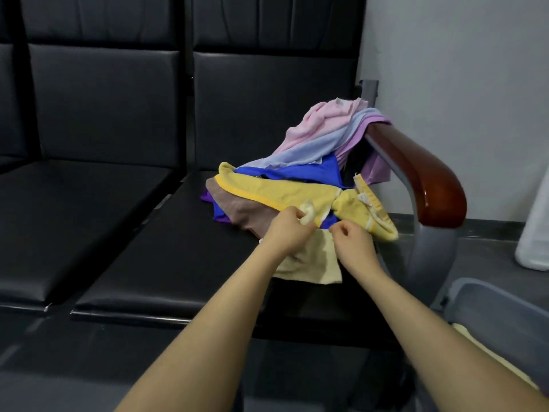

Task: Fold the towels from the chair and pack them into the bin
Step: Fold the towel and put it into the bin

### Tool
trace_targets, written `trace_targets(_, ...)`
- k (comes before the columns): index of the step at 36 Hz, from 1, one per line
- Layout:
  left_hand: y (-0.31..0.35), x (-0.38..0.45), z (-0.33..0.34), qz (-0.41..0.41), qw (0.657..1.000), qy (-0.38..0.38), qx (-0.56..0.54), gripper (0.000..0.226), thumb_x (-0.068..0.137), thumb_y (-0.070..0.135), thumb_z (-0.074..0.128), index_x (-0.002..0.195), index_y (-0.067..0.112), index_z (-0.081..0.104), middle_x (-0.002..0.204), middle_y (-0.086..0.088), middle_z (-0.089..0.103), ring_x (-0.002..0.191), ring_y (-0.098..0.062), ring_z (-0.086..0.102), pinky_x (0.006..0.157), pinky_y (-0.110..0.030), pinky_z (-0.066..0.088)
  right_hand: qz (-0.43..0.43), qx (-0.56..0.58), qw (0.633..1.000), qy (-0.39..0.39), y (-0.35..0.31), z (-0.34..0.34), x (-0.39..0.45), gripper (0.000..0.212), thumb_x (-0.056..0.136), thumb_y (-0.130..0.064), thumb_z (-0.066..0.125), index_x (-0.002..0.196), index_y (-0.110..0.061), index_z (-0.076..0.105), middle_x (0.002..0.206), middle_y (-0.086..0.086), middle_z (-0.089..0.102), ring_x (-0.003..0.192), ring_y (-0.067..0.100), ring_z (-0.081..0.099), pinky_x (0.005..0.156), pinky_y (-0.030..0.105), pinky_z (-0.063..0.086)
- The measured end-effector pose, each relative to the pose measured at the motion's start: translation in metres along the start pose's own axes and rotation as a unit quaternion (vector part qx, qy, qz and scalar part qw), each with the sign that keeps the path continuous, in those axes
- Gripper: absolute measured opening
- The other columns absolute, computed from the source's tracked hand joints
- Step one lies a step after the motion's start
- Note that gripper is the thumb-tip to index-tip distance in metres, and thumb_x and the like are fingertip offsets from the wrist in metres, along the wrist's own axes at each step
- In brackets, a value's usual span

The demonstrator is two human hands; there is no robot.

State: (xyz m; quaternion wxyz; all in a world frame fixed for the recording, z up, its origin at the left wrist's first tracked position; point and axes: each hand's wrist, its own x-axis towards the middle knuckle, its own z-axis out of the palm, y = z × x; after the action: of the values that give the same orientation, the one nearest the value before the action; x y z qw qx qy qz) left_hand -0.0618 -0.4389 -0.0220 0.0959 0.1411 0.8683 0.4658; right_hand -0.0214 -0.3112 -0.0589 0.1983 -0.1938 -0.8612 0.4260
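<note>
A heap of towels (300,162) lies on the right black chair seat (178,257): pink, light blue, lilac, royal blue, brown and yellow ones, some draped over the wooden armrest (421,179). A pale cream towel (312,263) hangs in front of the heap. My left hand (289,230) grips a bunched corner of the pale towel. My right hand (352,242) pinches its upper edge close by. The grey bin (499,310) sits at the lower right, with a pale yellow towel (487,355) inside it.
A second black seat (59,227) adjoins on the left, with padded backrests behind both. A white wall stands to the right, and a white object (534,233) rests on the grey floor by the bin.
</note>
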Motion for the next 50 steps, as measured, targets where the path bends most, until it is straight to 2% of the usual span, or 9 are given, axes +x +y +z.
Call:
trace_targets(4,0.010,0.001,0.023,-0.026,0.993,-0.094,0.067,0.041,0.095,0.042,0.049,0.119,0.009,0.052,0.127,-0.013,0.056,0.111,-0.026,0.056,0.090,-0.032,0.045,0.046,-0.051,0.997,-0.017,0.010,-0.010,0.000,0.030,0.097,-0.020,0.039,0.072,-0.007,0.050,0.077,0.007,0.054,0.075,0.022,0.050,0.064,0.033,0.037)
trace_targets(8,0.008,0.003,0.032,-0.057,0.965,0.011,0.257,0.048,0.098,0.036,0.042,0.134,0.006,0.038,0.143,-0.016,0.032,0.132,-0.034,0.027,0.108,-0.041,0.024,0.045,-0.137,0.989,-0.033,0.015,-0.013,-0.002,0.026,0.095,-0.029,0.042,0.075,-0.015,0.052,0.090,0.006,0.058,0.090,0.029,0.056,0.086,0.043,0.045)
trace_targets(12,-0.003,0.004,0.031,-0.074,0.923,0.082,0.367,0.052,0.094,0.033,0.047,0.135,0.003,0.036,0.139,-0.017,0.033,0.127,-0.032,0.031,0.105,-0.038,0.026,0.051,-0.205,0.977,-0.005,0.012,-0.011,-0.002,0.027,0.093,-0.037,0.047,0.085,-0.013,0.056,0.099,0.005,0.060,0.099,0.027,0.055,0.092,0.042,0.040)
trace_targets(15,-0.010,0.006,0.029,-0.085,0.906,0.094,0.404,0.053,0.096,0.036,0.045,0.135,0.002,0.035,0.136,-0.016,0.038,0.124,-0.030,0.037,0.102,-0.035,0.029,0.057,-0.268,0.962,0.000,0.009,-0.009,-0.001,0.041,0.093,-0.044,0.047,0.110,-0.009,0.056,0.120,0.010,0.054,0.117,0.031,0.046,0.099,0.044,0.036)
trace_targets(26,-0.030,0.006,0.026,-0.063,0.904,0.100,0.410,0.043,0.098,0.037,0.042,0.127,0.005,0.041,0.129,-0.013,0.051,0.117,-0.027,0.049,0.093,-0.032,0.036,0.130,-0.301,0.945,0.003,0.001,0.014,-0.003,0.098,0.075,-0.077,0.048,0.135,-0.001,0.032,0.137,0.014,0.033,0.128,0.030,0.031,0.105,0.040,0.026)
trace_targets(30,-0.035,0.007,0.025,-0.046,0.908,0.105,0.403,0.038,0.099,0.033,0.044,0.124,0.005,0.041,0.129,-0.014,0.051,0.117,-0.028,0.050,0.092,-0.032,0.037,0.109,-0.311,0.944,0.024,0.002,0.023,-0.004,0.086,0.084,-0.072,0.038,0.133,-0.001,0.036,0.136,0.014,0.036,0.126,0.030,0.033,0.106,0.040,0.024)
trace_targets(37,-0.041,0.007,0.016,-0.004,0.928,0.118,0.353,0.018,0.098,0.014,0.041,0.114,0.007,0.037,0.109,-0.010,0.058,0.087,-0.025,0.061,0.063,-0.031,0.036,0.086,-0.304,0.949,-0.017,-0.008,0.037,-0.003,0.048,0.095,-0.049,0.042,0.121,-0.010,0.051,0.132,0.010,0.040,0.122,0.028,0.035,0.104,0.040,0.024)
trace_targets(42,-0.039,0.003,0.010,0.009,0.939,0.134,0.318,0.020,0.098,0.011,0.035,0.117,0.007,0.034,0.109,-0.012,0.057,0.087,-0.029,0.061,0.060,-0.034,0.037,0.044,-0.269,0.962,-0.001,-0.017,0.044,-0.011,0.040,0.100,-0.036,0.039,0.128,-0.008,0.042,0.132,0.011,0.048,0.123,0.028,0.042,0.102,0.041,0.029)
trace_targets(50,-0.025,0.003,-0.001,0.060,0.935,0.199,0.288,0.024,0.102,0.026,0.030,0.115,0.007,0.035,0.103,-0.010,0.062,0.084,-0.031,0.063,0.056,-0.033,0.036,-0.025,-0.132,0.988,0.082,-0.043,0.019,-0.020,0.035,0.102,-0.032,0.035,0.123,-0.004,0.035,0.106,0.014,0.064,0.096,0.034,0.061,0.066,0.035,0.039)
